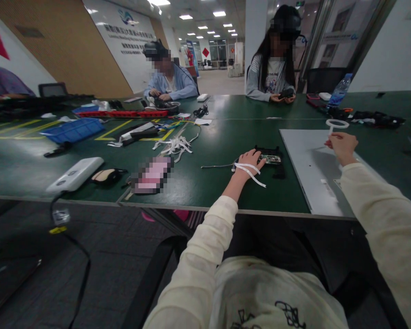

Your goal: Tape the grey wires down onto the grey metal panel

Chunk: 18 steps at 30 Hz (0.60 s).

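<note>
Office interior with a green table (205,192). At its near edge, a black frame with a circuit board (273,159) is partly covered by the left hand (249,161); whether it is grasped cannot be told. A white strip (254,177) is draped across the left wrist. A white ring (339,127) is pinched by the right hand (343,145) over a grey panel (301,160). Farther left, loose white strips (176,145) and a blue tray (71,131) are seen.

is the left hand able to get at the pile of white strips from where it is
Probably yes: the left hand rests on the circuit board and would have to leave it, but only a thin cable seems to lie between it and the pile of white strips, low enough to pass over.
</note>
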### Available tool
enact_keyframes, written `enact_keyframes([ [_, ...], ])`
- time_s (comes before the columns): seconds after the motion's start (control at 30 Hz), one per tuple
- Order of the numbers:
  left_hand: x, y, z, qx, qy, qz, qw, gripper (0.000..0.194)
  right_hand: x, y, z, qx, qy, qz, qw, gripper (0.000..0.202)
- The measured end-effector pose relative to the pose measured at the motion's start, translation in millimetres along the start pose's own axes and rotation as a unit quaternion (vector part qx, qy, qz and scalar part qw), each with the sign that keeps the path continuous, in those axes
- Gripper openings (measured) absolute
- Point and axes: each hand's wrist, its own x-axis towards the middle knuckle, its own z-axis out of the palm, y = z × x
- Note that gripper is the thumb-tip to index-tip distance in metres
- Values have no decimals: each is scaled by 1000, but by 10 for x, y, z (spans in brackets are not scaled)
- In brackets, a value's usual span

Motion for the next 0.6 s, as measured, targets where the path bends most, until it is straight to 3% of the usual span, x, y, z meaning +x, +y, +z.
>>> enact_keyframes([
  [0.17,3,6,2,4,-5,-4,1000,54,91,-99,-21,188,61,80,977,52],
  [0.27,9,11,-2,3,-7,0,1000,55,66,-370,-165,434,60,68,896,46],
  [0.37,20,14,13,5,2,4,1000,52,-150,-775,-281,605,-93,14,791,34],
  [0.43,27,16,34,11,15,1,1000,49,-391,-1065,-294,650,-184,-3,737,36],
  [0.47,29,17,45,13,20,1,1000,48,-528,-1203,-280,650,-229,-19,725,35],
  [0.6,34,17,72,23,41,11,999,46,-1043,-1653,-141,556,-406,-74,722,26],
])
